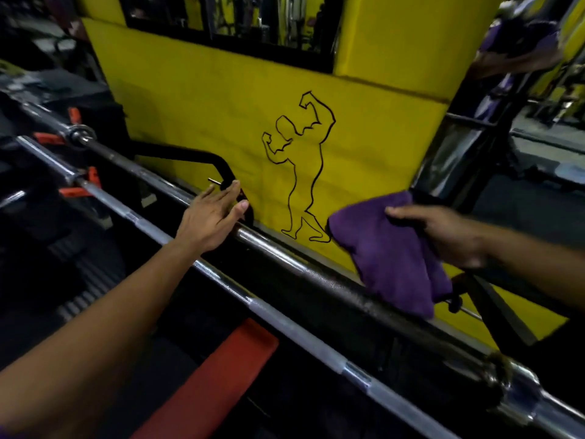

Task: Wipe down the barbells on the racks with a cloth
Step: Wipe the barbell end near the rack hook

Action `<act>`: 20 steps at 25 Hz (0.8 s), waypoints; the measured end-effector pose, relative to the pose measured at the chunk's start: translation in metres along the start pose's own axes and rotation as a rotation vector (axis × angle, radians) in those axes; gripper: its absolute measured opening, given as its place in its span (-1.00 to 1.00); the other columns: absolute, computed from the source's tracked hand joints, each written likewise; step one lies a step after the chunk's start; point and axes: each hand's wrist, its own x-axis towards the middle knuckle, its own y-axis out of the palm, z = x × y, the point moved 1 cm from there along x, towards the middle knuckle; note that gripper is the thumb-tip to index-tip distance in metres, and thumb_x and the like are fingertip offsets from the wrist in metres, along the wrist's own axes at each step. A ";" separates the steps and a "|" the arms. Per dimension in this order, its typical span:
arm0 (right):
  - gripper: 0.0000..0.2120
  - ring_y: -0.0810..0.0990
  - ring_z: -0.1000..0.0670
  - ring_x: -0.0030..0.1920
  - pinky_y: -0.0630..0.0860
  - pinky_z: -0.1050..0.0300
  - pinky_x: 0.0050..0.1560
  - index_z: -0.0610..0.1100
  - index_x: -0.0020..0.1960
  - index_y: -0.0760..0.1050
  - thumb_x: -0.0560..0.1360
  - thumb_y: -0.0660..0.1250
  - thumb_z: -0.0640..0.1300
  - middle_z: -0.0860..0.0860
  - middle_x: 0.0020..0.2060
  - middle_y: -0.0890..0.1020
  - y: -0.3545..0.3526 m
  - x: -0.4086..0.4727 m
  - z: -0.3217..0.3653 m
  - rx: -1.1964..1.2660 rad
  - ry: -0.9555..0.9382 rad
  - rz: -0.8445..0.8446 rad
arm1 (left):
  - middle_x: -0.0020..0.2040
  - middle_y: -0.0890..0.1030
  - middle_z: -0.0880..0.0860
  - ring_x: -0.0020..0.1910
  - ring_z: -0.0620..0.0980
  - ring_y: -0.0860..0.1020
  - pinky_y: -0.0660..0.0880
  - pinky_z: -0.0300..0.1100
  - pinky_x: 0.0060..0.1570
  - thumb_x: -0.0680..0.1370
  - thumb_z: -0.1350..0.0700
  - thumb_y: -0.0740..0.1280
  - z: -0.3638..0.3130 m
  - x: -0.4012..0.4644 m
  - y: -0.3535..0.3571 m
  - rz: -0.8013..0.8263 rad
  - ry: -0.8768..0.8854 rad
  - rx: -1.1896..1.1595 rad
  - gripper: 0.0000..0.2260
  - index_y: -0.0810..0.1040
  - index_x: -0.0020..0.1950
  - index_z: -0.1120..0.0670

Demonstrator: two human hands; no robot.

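Purple cloth [389,251] pinched in rt hand [443,232] fingers, over barbell [316,274]; lt hand [209,217] fingers straight.

Both arms stretched forward. Left hand [212,218] flat, fingers straight and together, palm down. Right hand [443,232] farther right, fingers curled, thumb on top, pinching a folded purple cloth [389,251].
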 end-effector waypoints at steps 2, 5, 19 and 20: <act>-0.56 0.71 -0.14 -0.03 0.54 -0.07 0.28 -0.23 0.15 0.66 0.43 0.38 0.07 -0.18 0.06 0.72 0.008 0.004 -0.035 -0.029 0.173 0.104 | 0.49 0.45 0.11 0.49 0.02 0.38 0.07 -0.01 0.57 0.62 -0.38 -0.21 -0.004 0.001 0.000 -0.015 -0.041 0.014 -0.22 0.29 0.59 0.12; -0.58 0.70 -0.19 -0.05 0.58 -0.10 0.20 -0.19 0.07 0.71 0.48 0.36 0.14 -0.23 0.04 0.71 0.031 0.011 -0.070 -0.048 0.332 0.234 | 0.48 0.46 0.11 0.50 0.00 0.38 0.07 0.01 0.57 0.61 -0.40 -0.24 -0.008 0.002 0.002 -0.002 -0.075 0.046 -0.19 0.34 0.57 0.11; -0.54 0.67 -0.11 -0.16 0.59 0.08 -0.03 -0.24 0.20 0.65 0.55 0.29 0.11 -0.20 -0.03 0.67 0.032 0.050 -0.101 0.051 0.313 0.582 | 0.55 0.35 0.12 0.55 0.03 0.29 -0.01 -0.03 0.58 0.65 -0.18 -0.13 -0.012 -0.002 0.001 0.000 -0.210 0.086 -0.37 0.24 0.60 0.15; -0.52 0.66 -0.11 -0.18 0.58 0.09 -0.07 -0.26 0.19 0.64 0.55 0.28 0.12 -0.21 -0.04 0.66 0.039 0.056 -0.097 0.030 0.285 0.576 | 0.57 0.32 0.12 0.56 0.03 0.27 -0.03 -0.02 0.59 0.65 -0.15 -0.12 -0.014 -0.001 0.001 0.014 -0.218 0.092 -0.38 0.22 0.61 0.15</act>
